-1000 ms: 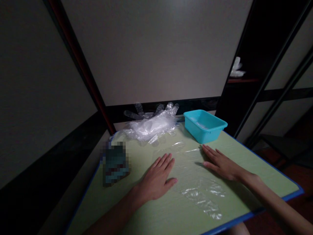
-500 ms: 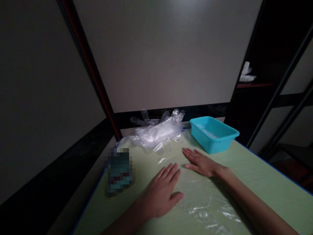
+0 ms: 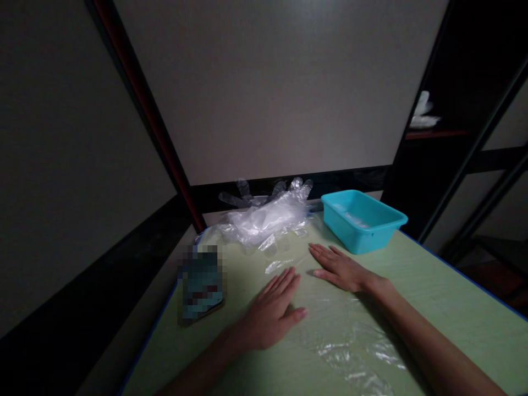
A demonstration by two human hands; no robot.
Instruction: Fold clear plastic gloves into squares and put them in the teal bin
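A clear plastic glove (image 3: 330,335) lies flat on the green table (image 3: 445,286), its cuff toward me. My left hand (image 3: 272,313) rests palm down on its left side, fingers stretched out and together. My right hand (image 3: 340,268) lies flat over the glove's finger end, fingers extended toward the left. A heap of clear plastic gloves (image 3: 266,217) sits at the table's back edge, just beyond both hands.
A turquoise plastic tub (image 3: 363,220) stands at the back right with something pale inside. A pixelated dark object (image 3: 201,283) lies at the table's left edge. A grey wall rises behind, and dark shelving stands at the right.
My right hand slid from the right side of the glove leftward and forward to its finger end. The left hand stayed flat in about the same spot.
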